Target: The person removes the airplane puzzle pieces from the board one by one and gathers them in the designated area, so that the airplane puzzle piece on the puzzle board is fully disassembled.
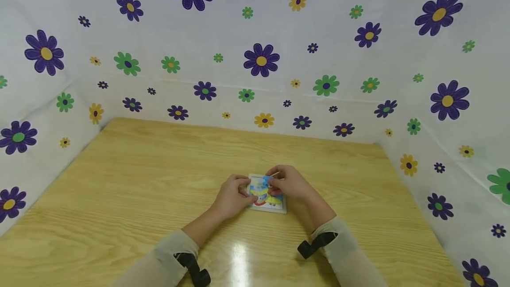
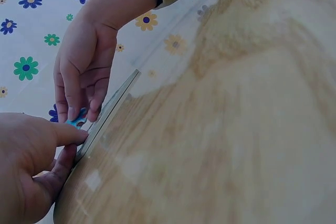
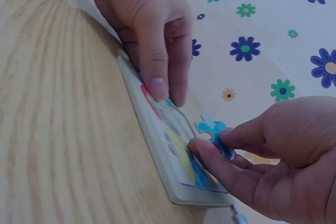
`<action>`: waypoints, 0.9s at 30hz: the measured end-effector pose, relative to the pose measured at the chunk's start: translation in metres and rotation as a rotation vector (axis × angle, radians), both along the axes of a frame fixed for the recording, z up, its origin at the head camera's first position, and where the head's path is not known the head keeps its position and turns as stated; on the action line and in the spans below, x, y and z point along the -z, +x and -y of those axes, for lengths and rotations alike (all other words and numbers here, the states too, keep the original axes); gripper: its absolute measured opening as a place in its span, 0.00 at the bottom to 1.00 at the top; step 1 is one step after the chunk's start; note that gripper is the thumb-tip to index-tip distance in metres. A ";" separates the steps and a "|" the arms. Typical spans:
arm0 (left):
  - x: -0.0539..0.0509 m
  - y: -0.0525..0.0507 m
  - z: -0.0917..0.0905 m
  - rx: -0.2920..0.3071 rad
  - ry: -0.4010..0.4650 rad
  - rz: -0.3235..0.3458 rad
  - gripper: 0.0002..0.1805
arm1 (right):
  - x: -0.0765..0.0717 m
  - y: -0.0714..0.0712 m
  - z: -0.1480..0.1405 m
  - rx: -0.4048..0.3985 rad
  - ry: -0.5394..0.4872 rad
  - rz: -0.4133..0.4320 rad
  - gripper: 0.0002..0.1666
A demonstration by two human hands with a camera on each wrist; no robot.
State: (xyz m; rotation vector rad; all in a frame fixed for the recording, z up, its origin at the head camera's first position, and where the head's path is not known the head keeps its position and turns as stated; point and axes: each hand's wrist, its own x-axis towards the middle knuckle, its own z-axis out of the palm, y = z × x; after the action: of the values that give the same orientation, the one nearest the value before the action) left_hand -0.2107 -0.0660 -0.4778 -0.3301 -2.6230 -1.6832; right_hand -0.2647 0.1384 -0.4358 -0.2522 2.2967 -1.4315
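A small square jigsaw puzzle (image 1: 282, 207) in a pale frame lies on the wooden table, its picture in yellow, blue and red. My left hand (image 1: 232, 197) holds the frame at its left side, thumb over the picture. Between thumb and fingertips my right hand (image 1: 290, 184) pinches a blue jigsaw piece (image 3: 212, 128), tilted just above the upper part of the puzzle. The right wrist view shows the piece's knobs and notches plainly. Fingers hide parts of the picture in the head view.
The wooden table (image 1: 159, 163) spreads around the puzzle. White cloth (image 1: 223, 25) with purple, green and yellow flowers stands behind and at both sides. A small light-blue bit (image 3: 240, 218) shows beyond the frame's corner; its kind is unclear.
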 end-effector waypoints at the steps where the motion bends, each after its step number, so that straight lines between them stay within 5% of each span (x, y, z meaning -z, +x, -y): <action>1: 0.000 -0.001 -0.001 0.004 0.000 -0.005 0.30 | -0.001 -0.001 -0.003 0.000 0.007 -0.006 0.13; 14: -0.003 -0.001 -0.001 0.001 -0.018 0.012 0.30 | -0.011 -0.013 -0.040 -0.015 0.041 0.030 0.16; 27: 0.004 -0.004 0.000 -0.004 0.002 0.013 0.30 | -0.018 -0.025 -0.084 0.051 0.086 0.032 0.19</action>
State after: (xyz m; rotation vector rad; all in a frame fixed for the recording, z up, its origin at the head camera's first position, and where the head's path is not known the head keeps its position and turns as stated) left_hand -0.2151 -0.0660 -0.4814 -0.3150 -2.6287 -1.6925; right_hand -0.2898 0.2228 -0.4182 -0.1457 2.3475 -1.3473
